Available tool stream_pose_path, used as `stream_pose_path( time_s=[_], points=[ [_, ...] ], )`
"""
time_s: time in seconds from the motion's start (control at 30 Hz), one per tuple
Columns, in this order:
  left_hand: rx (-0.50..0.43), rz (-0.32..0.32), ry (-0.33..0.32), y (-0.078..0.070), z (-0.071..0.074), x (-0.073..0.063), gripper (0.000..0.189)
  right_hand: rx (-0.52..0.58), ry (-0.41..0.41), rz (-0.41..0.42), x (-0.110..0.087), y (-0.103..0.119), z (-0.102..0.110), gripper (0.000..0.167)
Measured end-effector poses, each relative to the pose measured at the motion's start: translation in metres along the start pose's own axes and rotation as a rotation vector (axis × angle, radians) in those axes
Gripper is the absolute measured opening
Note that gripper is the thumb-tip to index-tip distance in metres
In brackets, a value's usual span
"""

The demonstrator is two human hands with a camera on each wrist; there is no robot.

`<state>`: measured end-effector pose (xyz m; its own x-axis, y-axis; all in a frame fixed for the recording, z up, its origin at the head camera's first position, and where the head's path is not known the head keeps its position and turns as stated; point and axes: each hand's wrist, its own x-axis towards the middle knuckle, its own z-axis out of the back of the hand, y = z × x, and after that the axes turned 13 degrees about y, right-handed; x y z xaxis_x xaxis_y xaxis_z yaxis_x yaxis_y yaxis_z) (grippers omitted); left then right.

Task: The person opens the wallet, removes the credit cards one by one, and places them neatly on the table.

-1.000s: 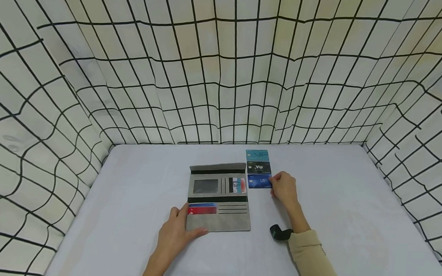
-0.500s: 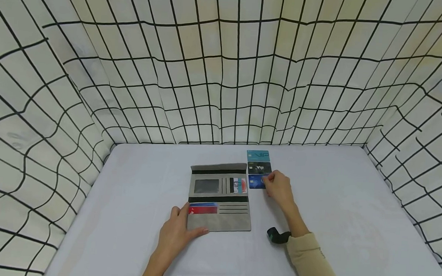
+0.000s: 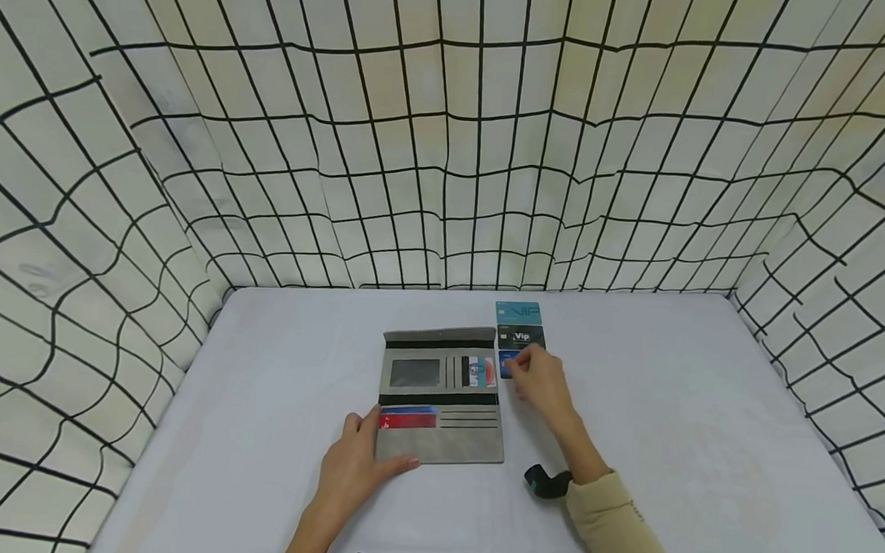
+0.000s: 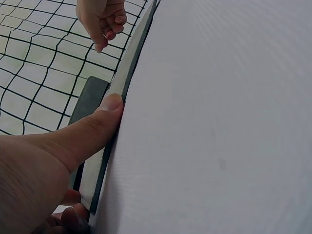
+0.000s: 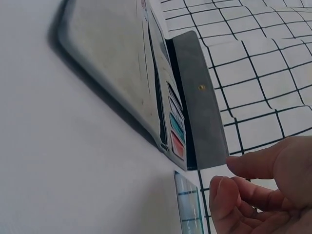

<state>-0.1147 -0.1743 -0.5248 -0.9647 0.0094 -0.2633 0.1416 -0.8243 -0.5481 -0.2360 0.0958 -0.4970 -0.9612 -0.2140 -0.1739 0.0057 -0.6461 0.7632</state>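
Observation:
A grey bifold wallet [image 3: 441, 443] lies unfolded on the white table, with cards showing in its slots. My left hand [image 3: 350, 468] grips its near left corner; in the left wrist view the thumb [image 4: 90, 129] presses the near edge and the other fingers curl at the corner. Right of the wallet, a teal VIP card [image 3: 518, 313], a black VIP card [image 3: 514, 337] and a blue card [image 3: 506, 367] lie in a column. My right hand [image 3: 545, 386] is over the blue card, hiding much of it. In the right wrist view its thumb and forefinger stand apart with nothing between them.
A red card [image 3: 408, 421] sits in the wallet's lower left slot, and a striped card [image 3: 480, 372] in its upper right one. Black-and-white grid cloth [image 3: 448, 168] walls the table at the back and sides. Each wrist carries a dark camera mount [image 3: 547, 482].
My right hand has moved left from the blue card's right edge across its face, covering more of it. The blue card stays in place. My left hand keeps its hold on the wallet.

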Motion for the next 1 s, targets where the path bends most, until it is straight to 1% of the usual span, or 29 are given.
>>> stream_pose_path(
  time_s=[0.3, 0.43, 0.6, 0.83, 1.0],
  points=[
    [0.013, -0.006, -0.001, 0.0, 0.0, -0.001, 0.104, -0.016, 0.019, 0.032, -0.003, 0.008, -0.012, 0.02],
    [0.013, -0.008, -0.004, -0.001, 0.001, -0.002, 0.104, -0.018, 0.015, 0.066, -0.004, 0.012, -0.019, 0.021],
    [0.004, -0.009, -0.001, -0.001, 0.002, -0.002, 0.104, -0.055, 0.014, 0.125, -0.007, 0.018, -0.029, 0.015],
    [-0.002, -0.014, 0.005, 0.0, 0.002, -0.002, 0.105, -0.072, 0.093, 0.163, -0.015, 0.028, -0.042, 0.016],
    [0.003, -0.013, 0.007, 0.0, 0.002, -0.002, 0.106, -0.098, 0.152, 0.241, -0.02, 0.033, -0.052, 0.015]
  ],
)
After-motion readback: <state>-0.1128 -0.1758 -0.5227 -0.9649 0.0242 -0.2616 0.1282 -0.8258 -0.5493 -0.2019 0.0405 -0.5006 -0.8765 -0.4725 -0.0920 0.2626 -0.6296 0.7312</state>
